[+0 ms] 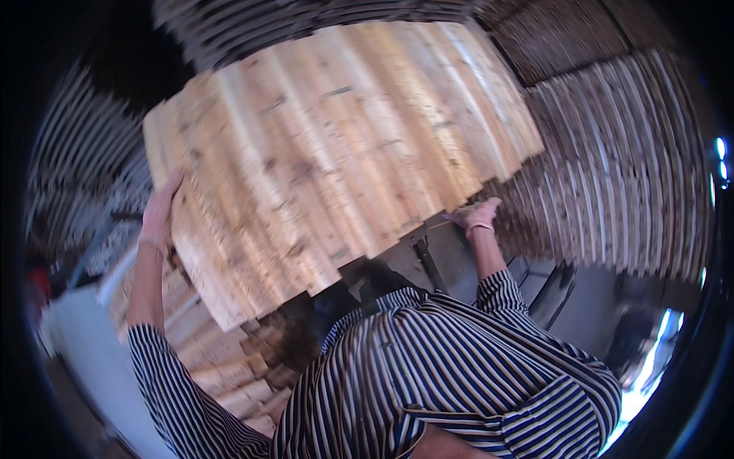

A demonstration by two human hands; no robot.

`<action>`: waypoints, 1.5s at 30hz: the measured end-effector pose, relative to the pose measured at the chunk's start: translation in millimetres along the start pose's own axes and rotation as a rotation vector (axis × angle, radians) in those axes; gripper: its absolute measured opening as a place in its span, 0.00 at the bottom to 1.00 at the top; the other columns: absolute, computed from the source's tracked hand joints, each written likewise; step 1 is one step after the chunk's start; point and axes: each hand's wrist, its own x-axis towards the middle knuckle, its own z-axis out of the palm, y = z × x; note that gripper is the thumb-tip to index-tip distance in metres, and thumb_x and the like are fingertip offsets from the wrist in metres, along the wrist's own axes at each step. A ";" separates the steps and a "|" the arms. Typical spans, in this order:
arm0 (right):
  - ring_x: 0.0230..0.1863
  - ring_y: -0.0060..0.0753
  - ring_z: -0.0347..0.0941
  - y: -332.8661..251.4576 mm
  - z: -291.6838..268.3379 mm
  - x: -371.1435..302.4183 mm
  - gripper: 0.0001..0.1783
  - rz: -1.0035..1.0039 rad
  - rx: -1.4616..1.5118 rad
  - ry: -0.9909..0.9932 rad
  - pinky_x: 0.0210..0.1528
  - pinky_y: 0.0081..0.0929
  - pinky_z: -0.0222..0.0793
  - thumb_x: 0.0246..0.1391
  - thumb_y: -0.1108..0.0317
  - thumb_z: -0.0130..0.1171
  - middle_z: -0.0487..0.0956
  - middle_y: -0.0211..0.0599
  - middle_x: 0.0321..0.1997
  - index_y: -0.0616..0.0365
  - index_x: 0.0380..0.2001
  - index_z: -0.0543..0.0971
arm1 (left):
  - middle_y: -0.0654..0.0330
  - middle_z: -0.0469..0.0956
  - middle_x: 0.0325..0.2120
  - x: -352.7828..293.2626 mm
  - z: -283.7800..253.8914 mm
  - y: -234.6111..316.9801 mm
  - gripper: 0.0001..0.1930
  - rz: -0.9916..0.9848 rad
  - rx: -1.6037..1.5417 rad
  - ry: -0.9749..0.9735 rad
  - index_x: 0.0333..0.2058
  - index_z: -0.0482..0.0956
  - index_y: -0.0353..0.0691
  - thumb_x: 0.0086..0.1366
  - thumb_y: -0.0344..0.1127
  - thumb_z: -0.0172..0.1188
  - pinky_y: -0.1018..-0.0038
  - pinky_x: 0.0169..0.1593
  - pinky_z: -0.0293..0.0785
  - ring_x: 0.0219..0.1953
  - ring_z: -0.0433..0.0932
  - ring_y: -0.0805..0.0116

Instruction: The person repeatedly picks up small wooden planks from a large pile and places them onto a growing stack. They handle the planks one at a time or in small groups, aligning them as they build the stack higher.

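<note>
A broad wooden panel [329, 161] made of many pale strips side by side is held up in front of me, slightly tilted. Its near edge is stepped, as the strips end unevenly. My left hand [160, 210], in what looks like a thin pink glove, grips the panel's left edge. Under the near edge, towards the right, my right hand [475, 214] holds it, similarly gloved, with part of the fingers hidden beneath the wood. Both arms are in striped sleeves.
Stacked layers of boards [612, 164] rise on the right, and another stack [306, 19] stands beyond the panel. Loose wooden pieces [229, 363] lie below on my left, beside a pale flat surface [95, 336]. A dark metal frame [554, 294] is near my right arm.
</note>
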 end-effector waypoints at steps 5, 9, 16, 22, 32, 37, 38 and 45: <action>0.82 0.54 0.40 26.8 37.7 -57.1 0.62 0.204 0.221 0.232 0.75 0.73 0.31 0.55 0.14 0.31 0.43 0.32 0.84 0.48 0.79 0.43 | 0.52 0.80 0.52 39.0 -6.6 -11.1 0.43 0.118 0.324 0.173 0.61 0.72 0.25 0.60 0.58 0.72 0.71 0.56 0.75 0.50 0.79 0.65; 0.81 0.43 0.46 31.0 68.2 -46.2 0.59 0.216 0.126 0.197 0.74 0.67 0.33 0.54 0.14 0.28 0.55 0.30 0.81 0.45 0.77 0.55 | 0.41 0.78 0.55 29.3 -3.6 -0.6 0.56 0.299 0.921 0.521 0.65 0.64 0.21 0.56 0.68 0.69 0.64 0.59 0.74 0.54 0.79 0.50; 0.82 0.53 0.40 -48.9 7.6 7.2 0.60 0.130 0.106 0.350 0.73 0.76 0.25 0.55 0.16 0.19 0.46 0.40 0.83 0.48 0.78 0.50 | 0.32 0.56 0.70 -83.1 32.8 -32.4 0.58 0.616 1.181 1.212 0.72 0.54 0.31 0.60 0.74 0.60 0.50 0.74 0.52 0.73 0.55 0.34; 0.80 0.52 0.43 -116.1 -30.3 90.8 0.56 -0.026 -0.120 0.238 0.73 0.70 0.30 0.58 0.20 0.22 0.49 0.40 0.82 0.49 0.77 0.53 | 0.46 0.57 0.72 -208.8 85.1 -238.5 0.44 0.273 0.204 1.264 0.74 0.54 0.47 0.67 0.65 0.48 0.45 0.71 0.52 0.72 0.59 0.50; 0.78 0.49 0.49 -136.0 11.1 148.1 0.49 -0.140 -0.535 0.044 0.73 0.61 0.37 0.62 0.27 0.28 0.55 0.40 0.79 0.51 0.74 0.57 | 0.71 0.61 0.73 -97.5 205.4 -348.4 0.39 -0.076 0.502 0.511 0.71 0.64 0.62 0.66 0.72 0.38 0.46 0.72 0.43 0.75 0.54 0.65; 0.76 0.48 0.52 -122.0 23.5 161.7 0.46 -0.256 -0.889 -0.076 0.73 0.56 0.41 0.64 0.31 0.31 0.58 0.39 0.78 0.52 0.73 0.59 | 0.64 0.61 0.72 -85.2 242.3 -310.5 0.38 -0.021 -0.044 0.671 0.70 0.64 0.56 0.67 0.69 0.43 0.48 0.72 0.46 0.74 0.56 0.59; 0.76 0.47 0.53 -114.6 28.6 160.6 0.45 -0.298 -0.977 -0.107 0.73 0.56 0.42 0.65 0.31 0.31 0.58 0.39 0.77 0.53 0.73 0.60 | 0.62 0.61 0.72 -90.0 247.3 -302.5 0.39 -0.034 -0.129 0.700 0.70 0.63 0.54 0.67 0.68 0.44 0.49 0.72 0.46 0.74 0.56 0.57; 0.74 0.45 0.57 -18.3 63.6 127.0 0.41 -0.468 -1.633 -0.502 0.73 0.49 0.48 0.68 0.37 0.35 0.62 0.39 0.75 0.54 0.72 0.63 | 0.49 0.60 0.71 -151.3 247.3 -277.6 0.44 0.019 -0.617 0.890 0.71 0.60 0.42 0.66 0.68 0.51 0.53 0.73 0.50 0.73 0.57 0.49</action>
